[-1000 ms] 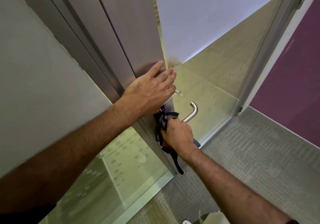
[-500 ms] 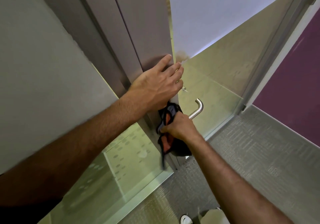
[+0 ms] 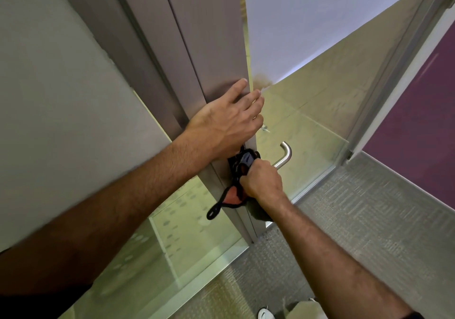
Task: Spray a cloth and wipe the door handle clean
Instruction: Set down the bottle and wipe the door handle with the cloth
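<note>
The person's left hand (image 3: 229, 124) lies flat against the edge of the door (image 3: 211, 47), its fingers straight and reaching round the door's edge toward the glass side; that grip holds nothing, it only presses on the metal. Just below it, the right hand (image 3: 262, 180) is curled tightly round a dark cloth (image 3: 242, 168) with an orange patch, bunched against the inner end of the door handle (image 3: 284, 156) where the handle meets the door. The handle is a brushed metal lever; its bare outer end curves up to the right of the right hand, clear of the cloth. A loose strip of the cloth hangs down to the left below the fist, in front of the door frame. Grey carpet (image 3: 357, 220) covers the floor on the near right, and a purple wall (image 3: 418, 121) stands at the far right.
</note>
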